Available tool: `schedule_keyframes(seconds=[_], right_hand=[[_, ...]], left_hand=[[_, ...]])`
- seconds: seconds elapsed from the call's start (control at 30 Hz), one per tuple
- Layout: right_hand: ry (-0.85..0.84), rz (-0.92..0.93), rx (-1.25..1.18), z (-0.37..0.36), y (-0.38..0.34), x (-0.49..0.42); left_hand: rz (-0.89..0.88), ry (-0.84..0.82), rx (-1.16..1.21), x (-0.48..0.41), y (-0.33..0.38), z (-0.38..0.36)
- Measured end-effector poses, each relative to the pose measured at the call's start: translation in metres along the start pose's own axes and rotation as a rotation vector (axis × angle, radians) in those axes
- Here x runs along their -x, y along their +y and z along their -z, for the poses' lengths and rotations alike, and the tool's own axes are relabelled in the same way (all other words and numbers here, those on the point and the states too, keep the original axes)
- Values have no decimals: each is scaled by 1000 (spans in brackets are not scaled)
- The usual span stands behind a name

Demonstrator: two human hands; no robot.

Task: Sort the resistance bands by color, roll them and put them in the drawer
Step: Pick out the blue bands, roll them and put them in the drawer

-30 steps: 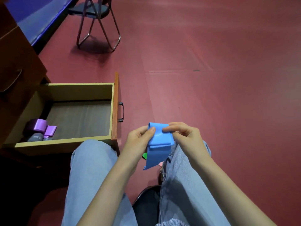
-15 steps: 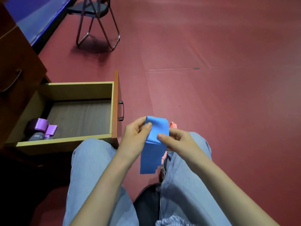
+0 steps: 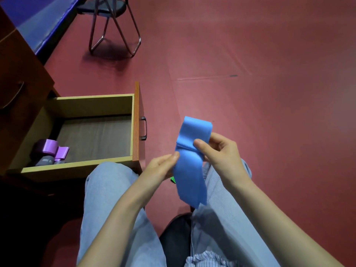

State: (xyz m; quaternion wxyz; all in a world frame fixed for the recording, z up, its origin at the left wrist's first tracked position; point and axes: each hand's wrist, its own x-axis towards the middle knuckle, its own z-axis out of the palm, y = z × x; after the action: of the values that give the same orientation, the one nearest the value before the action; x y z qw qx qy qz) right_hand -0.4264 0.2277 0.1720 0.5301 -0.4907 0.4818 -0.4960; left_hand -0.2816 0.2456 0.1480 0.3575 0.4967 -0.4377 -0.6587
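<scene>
A person sits with knees in pale jeans over a red floor (image 3: pixel 269 112), both hands raised above the lap. Between them hangs a blue resistance band (image 3: pixel 189 174). Its top is turned over into a loose, partly wound roll, and a long flat tail drops down towards the right thigh.

The right hand (image 3: pixel 223 153) pinches the roll, thumb pressed on the front where the fold meets the tail and fingers curled behind. The left hand (image 3: pixel 161 168) grips the band's left edge just below, thumb on the front.

To the left stands an open wooden drawer (image 3: pixel 77 169). In its near left corner sit two purple rolls (image 3: pixel 47 145) and a grey roll (image 3: pixel 44 161), touching one another. A scrap of something green (image 3: pixel 173 179) peeks out behind the left hand. A folding chair (image 3: pixel 113 26) stands far off.

The step in hand looks like rolling the blue band, barely begun. Next, the hanging tail likely needs winding up evenly, with the edges aligned and the coil held tight so it cannot spring open, before it goes left into the drawer.
</scene>
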Motion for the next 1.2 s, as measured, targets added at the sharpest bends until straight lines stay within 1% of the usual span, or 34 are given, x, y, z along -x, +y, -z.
schedule_keyframes(seconds=[0.1, 0.23, 0.3, 0.4, 0.43, 0.53, 0.6, 0.63, 0.7, 0.77, 0.8, 0.87, 0.93, 1.03, 1.13, 1.2], right_hand=[[19, 84, 83, -1, 0, -1], [-24, 136, 108, -4, 3, 5], [-50, 142, 153, -6, 5, 8], [-62, 119, 205, -5, 10, 10], [-68, 116, 235, -4, 11, 10], [-82, 103, 327, -3, 14, 11], [-79, 83, 349, -5, 14, 14], [-71, 78, 326, -5, 13, 15], [-49, 47, 205, -6, 11, 18], [-36, -39, 95, -7, 12, 20], [-58, -97, 87, -8, 14, 19], [-160, -161, 114, -12, 16, 21], [-218, -163, 135, -18, 14, 23], [-211, -161, 146, -20, 12, 22], [-197, -197, 138, -21, 15, 19], [-174, -207, 87, -22, 15, 19]], left_hand=[[-32, 84, -53, 0, 3, -1], [-19, 125, 19, -3, 9, -4], [-2, 138, 102, -4, 12, -6], [80, 144, 307, -8, 15, -7], [96, 127, 319, -8, 14, -7], [66, 77, 224, -4, 12, -11], [33, 130, 106, -2, 11, -12], [17, 161, 48, -3, 10, -12], [-19, 217, -32, -6, 10, -12], [-47, 255, -59, -7, 12, -12], [-57, 267, -58, -7, 14, -13], [-80, 282, -64, -8, 16, -15], [-99, 289, -80, -8, 17, -17], [-114, 281, -70, -7, 17, -17], [-134, 286, -112, -6, 19, -14], [-151, 292, -117, -6, 20, -13]])
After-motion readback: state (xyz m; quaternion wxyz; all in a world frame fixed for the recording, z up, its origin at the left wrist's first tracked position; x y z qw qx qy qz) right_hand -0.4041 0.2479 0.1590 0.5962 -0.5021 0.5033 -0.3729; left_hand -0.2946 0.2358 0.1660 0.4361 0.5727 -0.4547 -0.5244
